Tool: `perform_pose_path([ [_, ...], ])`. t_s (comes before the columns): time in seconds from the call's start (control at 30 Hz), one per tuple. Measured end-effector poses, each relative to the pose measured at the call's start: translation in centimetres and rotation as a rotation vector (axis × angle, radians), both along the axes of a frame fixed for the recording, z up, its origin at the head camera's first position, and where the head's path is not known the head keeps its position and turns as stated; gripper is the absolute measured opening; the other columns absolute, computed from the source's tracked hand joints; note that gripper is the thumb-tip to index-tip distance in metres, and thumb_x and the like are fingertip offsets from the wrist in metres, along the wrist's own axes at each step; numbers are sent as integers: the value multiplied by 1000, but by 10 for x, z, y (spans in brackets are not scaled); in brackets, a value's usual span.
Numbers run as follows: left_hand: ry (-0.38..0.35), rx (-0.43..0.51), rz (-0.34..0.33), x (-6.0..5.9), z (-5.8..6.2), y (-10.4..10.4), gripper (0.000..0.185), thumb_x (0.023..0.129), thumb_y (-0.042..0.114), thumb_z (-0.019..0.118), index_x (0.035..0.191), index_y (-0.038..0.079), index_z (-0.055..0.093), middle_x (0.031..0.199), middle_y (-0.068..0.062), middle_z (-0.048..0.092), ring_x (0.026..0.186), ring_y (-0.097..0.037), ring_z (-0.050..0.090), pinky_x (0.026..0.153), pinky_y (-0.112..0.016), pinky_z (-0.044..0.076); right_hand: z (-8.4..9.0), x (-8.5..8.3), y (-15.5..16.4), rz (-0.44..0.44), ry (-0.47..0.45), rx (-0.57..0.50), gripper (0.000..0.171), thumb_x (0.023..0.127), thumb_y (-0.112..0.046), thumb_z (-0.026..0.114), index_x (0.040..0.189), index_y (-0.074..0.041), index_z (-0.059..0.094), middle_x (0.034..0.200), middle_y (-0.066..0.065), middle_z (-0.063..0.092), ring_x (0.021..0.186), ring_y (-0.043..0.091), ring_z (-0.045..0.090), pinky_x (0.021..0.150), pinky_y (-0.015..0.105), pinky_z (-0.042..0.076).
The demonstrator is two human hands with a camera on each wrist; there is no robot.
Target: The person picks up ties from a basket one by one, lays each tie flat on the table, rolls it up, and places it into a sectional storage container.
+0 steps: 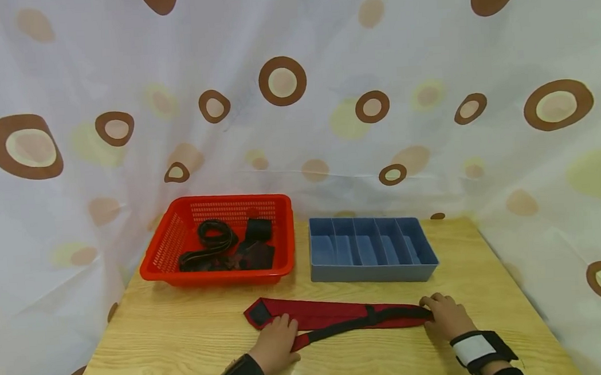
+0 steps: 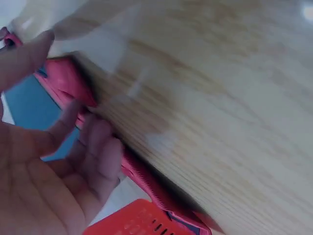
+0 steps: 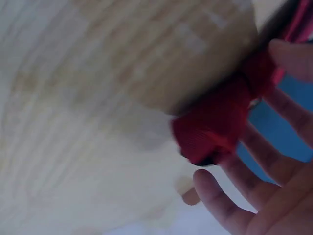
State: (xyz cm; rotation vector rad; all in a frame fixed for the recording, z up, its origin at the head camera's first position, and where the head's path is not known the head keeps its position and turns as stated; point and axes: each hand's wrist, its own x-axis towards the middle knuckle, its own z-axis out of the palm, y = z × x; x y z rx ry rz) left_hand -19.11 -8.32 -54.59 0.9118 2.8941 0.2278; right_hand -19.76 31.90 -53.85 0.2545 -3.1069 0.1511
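Observation:
A red necktie (image 1: 321, 312) lies across the table, folded back at its right end. A dark patch (image 1: 259, 314) shows at its wide pointed left tip. Its narrow dark tail (image 1: 341, 327) runs slantwise over the wide part and ends in a red tip. My left hand (image 1: 275, 345) rests on the tie near the wide end, its fingers (image 2: 100, 144) loosely bent along the fabric in the left wrist view. At the folded end, my right hand (image 1: 449, 316) touches the red cloth (image 3: 215, 125) with nearly straight fingers (image 3: 266, 152).
A red plastic basket (image 1: 210, 278) stands behind the tie at the left, with a coiled black belt (image 1: 216, 238) and other dark items inside. To its right sits a blue-grey divided tray (image 1: 373, 272). A patterned curtain (image 1: 317, 123) hangs behind the wooden table (image 1: 150, 346).

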Motion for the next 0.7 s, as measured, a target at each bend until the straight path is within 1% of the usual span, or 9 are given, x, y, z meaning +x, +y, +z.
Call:
perform_pose_path([
  [0.1, -39, 17, -4, -3, -4, 3, 30, 76, 31, 77, 90, 12, 59, 86, -2, 53, 77, -16, 54, 62, -26, 46, -3, -3, 1, -18, -18, -23, 31, 68, -5, 79, 95, -10, 66, 88, 11, 60, 76, 29, 57, 60, 45, 49],
  [0.13, -77, 45, 0, -6, -4, 1, 24, 77, 27, 76, 86, 13, 59, 82, 0, 54, 74, -14, 53, 59, -25, 44, -4, -4, 3, -23, -25, -34, 30, 68, -2, 79, 94, -10, 66, 86, 10, 60, 75, 27, 58, 61, 42, 50],
  [0.23, -223, 193, 37, -21, 1, -8, 18, 79, 18, 74, 78, 14, 57, 73, 3, 53, 64, -10, 49, 55, -22, 39, -6, -6, 11, -22, -61, -50, 28, 67, 1, 78, 90, -10, 67, 82, 6, 60, 73, 20, 58, 64, 37, 51],
  [0.33, -280, 352, 120, -39, 9, -18, 16, 79, 12, 73, 77, 11, 57, 70, 2, 54, 62, -9, 45, 55, -24, 36, -6, -7, 16, -8, -82, -60, 27, 67, -1, 79, 89, -12, 68, 81, 3, 60, 72, 16, 57, 65, 34, 50],
  [0.43, -216, 363, 188, -50, 9, -25, 15, 78, 10, 74, 77, 10, 58, 71, 1, 55, 64, -11, 46, 57, -25, 37, -6, -10, 17, -3, -81, -69, 28, 67, -2, 80, 89, -13, 68, 82, 2, 61, 72, 16, 58, 65, 35, 50],
  [0.53, -109, 270, 221, -50, 4, -27, 20, 77, 13, 76, 85, 6, 59, 78, -5, 58, 70, -18, 53, 61, -30, 43, -7, -11, 15, 1, -90, -79, 27, 67, -2, 79, 89, -13, 68, 82, 1, 61, 72, 15, 58, 65, 35, 50],
  [0.57, -48, 231, 207, -49, 0, -27, 25, 76, 16, 77, 91, 6, 59, 84, -8, 60, 76, -21, 56, 67, -33, 46, -8, -11, 14, 3, -92, -80, 27, 67, -3, 79, 89, -13, 68, 82, 1, 62, 73, 15, 58, 66, 36, 50],
  [0.63, 23, 170, 145, -43, -5, -22, 43, 80, 24, 74, 115, 7, 57, 109, -14, 61, 98, -30, 59, 83, -41, 48, -10, -11, 13, 7, -101, -75, 26, 68, -4, 79, 89, -13, 68, 81, 0, 61, 73, 15, 58, 66, 36, 50],
  [0.7, 49, 97, 36, -36, -8, -12, 63, 84, 34, 69, 138, 15, 44, 138, -16, 47, 125, -35, 47, 101, -50, 39, -10, -11, 14, 7, -100, -71, 24, 69, -5, 79, 89, -13, 68, 81, 0, 61, 73, 16, 59, 68, 37, 51],
])
